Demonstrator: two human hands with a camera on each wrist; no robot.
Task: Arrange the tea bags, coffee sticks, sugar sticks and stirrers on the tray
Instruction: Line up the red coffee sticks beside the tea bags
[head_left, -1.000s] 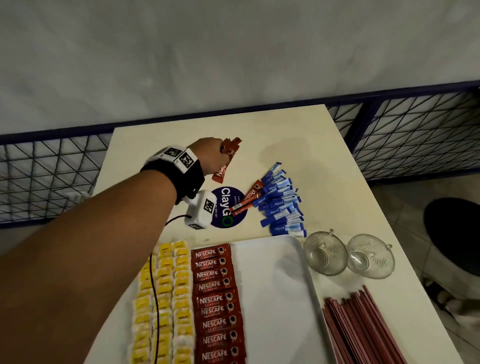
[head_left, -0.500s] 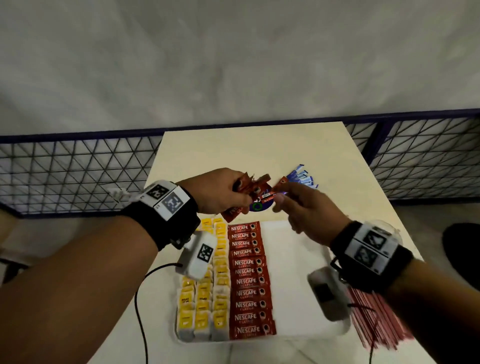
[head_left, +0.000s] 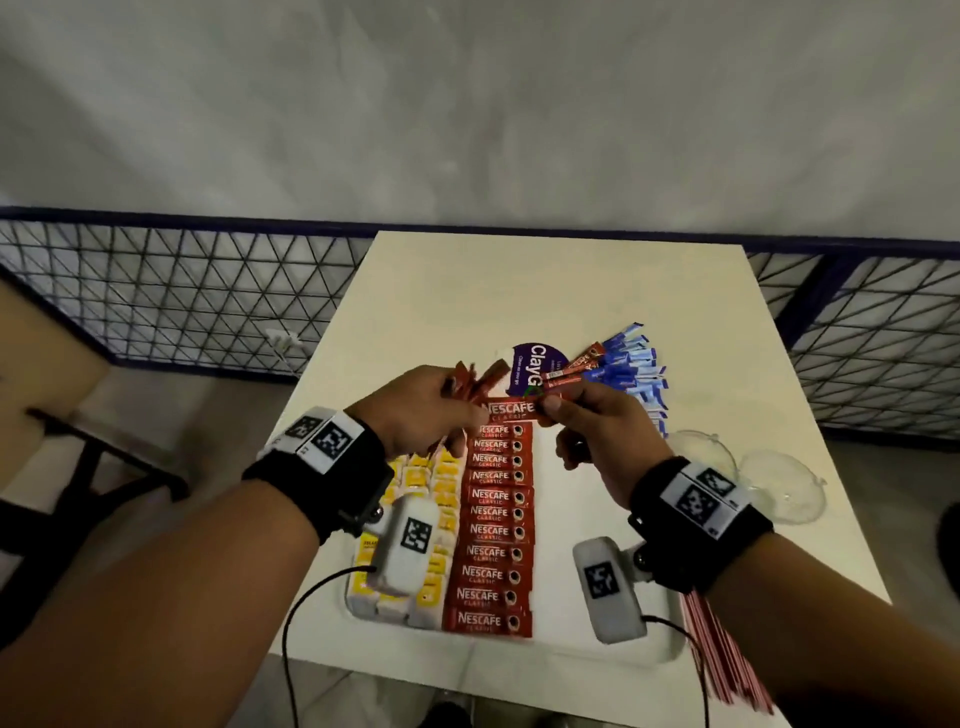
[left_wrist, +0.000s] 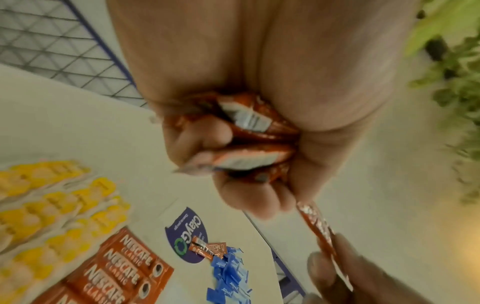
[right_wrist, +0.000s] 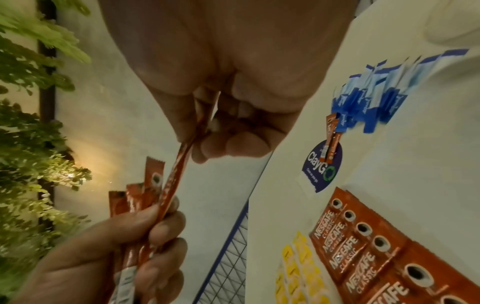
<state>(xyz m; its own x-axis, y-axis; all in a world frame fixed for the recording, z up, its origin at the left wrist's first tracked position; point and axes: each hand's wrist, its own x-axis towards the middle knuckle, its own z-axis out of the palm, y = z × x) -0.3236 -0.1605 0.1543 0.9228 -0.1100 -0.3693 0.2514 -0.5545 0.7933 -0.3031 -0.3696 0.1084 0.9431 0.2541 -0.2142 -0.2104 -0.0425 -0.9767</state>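
Your left hand (head_left: 421, 410) clutches a bundle of coffee sticks (left_wrist: 249, 123), their white ends visible only from the left wrist. Your right hand (head_left: 597, 436) pinches one coffee stick (head_left: 511, 408) above the tray (head_left: 561, 519), whose near edge your wrists hide. It holds tea bags (head_left: 431, 483) left and a coffee row (head_left: 493, 530) beside them.

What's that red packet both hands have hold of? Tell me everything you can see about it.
The packet is a flat, glossy red coffee stick printed "NESCAFE CLASSIC" in white. It lies level in the air, lengthwise across the view, just beyond the far end of the red row on the tray. The right hand pinches its right end between thumb and fingers; the left hand, also gripping several more sticks, holds its left end.
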